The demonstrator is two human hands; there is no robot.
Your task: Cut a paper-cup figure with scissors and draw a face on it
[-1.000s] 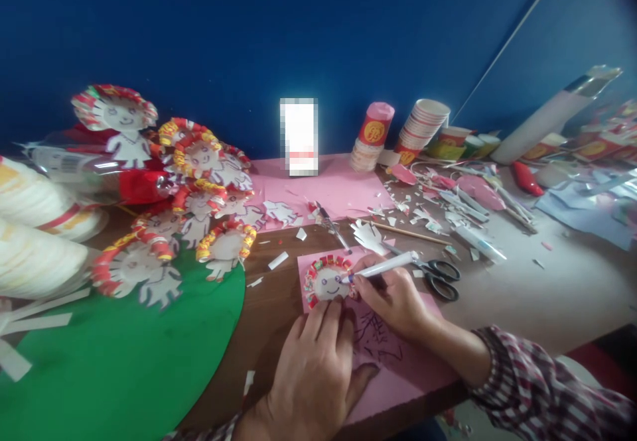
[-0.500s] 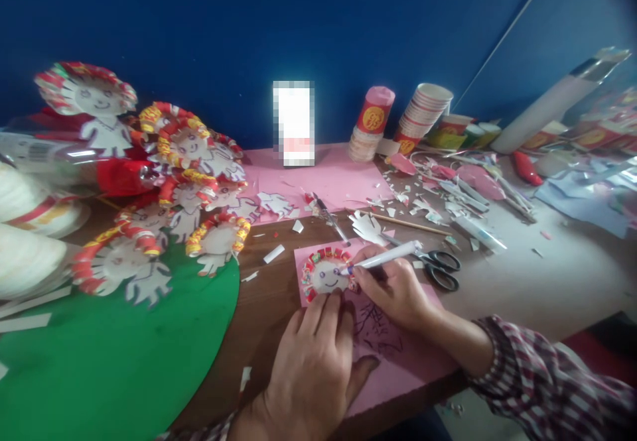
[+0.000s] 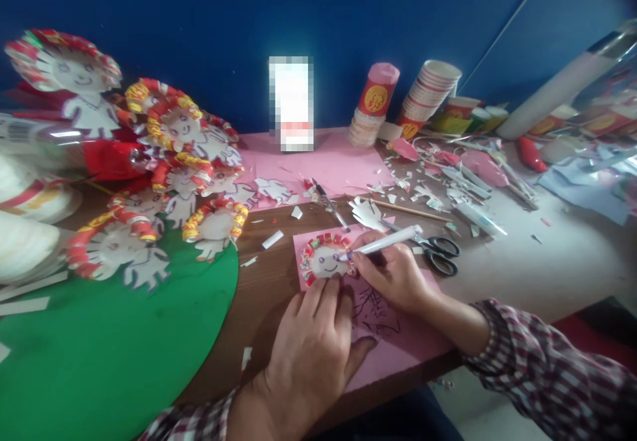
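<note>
My right hand (image 3: 398, 275) grips a white marker (image 3: 385, 241), its tip at one eye of the face drawn on a paper-cup doll head (image 3: 327, 263). Red, curled strips ring that white disc, which has two eyes and a smile. My left hand (image 3: 313, 341) lies flat with its fingers stretched out, the fingertips on the disc's lower edge. Under both hands is a pink sheet (image 3: 393, 355) with dark scribbles. Just beyond the right hand lie black-handled scissors (image 3: 440, 255) and a white paper cut-out (image 3: 367, 214). A pen (image 3: 331, 205) rests behind the disc.
Finished-looking paper dolls (image 3: 184, 129) are heaped at left, beside a green round mat (image 3: 149, 341). A bright, blurred-out screen (image 3: 293, 106) stands against the blue wall. Stacked paper cups (image 3: 432, 89) stand at the back right. Paper scraps and a wooden stick (image 3: 408, 209) litter the table.
The view has tilted down and shifted slightly, so everything sits higher in the frame. The marker stays at the drawn eye, and both hands keep nearly the same place on the sheet.
</note>
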